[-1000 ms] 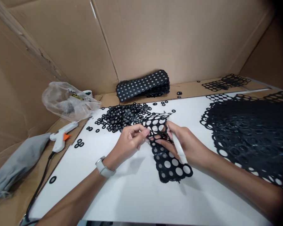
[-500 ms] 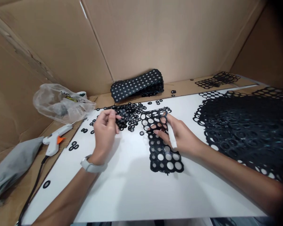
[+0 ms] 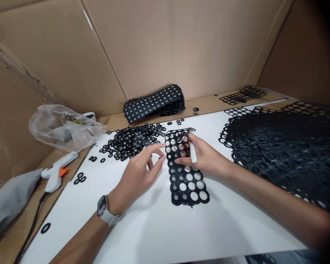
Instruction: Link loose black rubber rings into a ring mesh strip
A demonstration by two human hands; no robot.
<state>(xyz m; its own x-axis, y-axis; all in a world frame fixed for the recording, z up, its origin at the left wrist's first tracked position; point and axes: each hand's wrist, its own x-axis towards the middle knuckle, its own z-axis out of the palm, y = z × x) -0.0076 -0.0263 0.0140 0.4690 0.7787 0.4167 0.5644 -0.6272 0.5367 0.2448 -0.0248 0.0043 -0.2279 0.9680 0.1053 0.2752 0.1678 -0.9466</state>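
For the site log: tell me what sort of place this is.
Likely a makeshift hand-assembly bench walled with cardboard: a heap of loose black rings and piles of perforated black sheets on a white board, a glue gun beside it.

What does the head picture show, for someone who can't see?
A right hand holding a slim white tool rests on a black sheet full of round holes on a white board; the left hand is at its edge, near loose black rings.

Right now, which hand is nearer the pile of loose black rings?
Left. The left hand lies beside the ring pile; the right hand, holding a white tool, presses the perforated sheet beyond.
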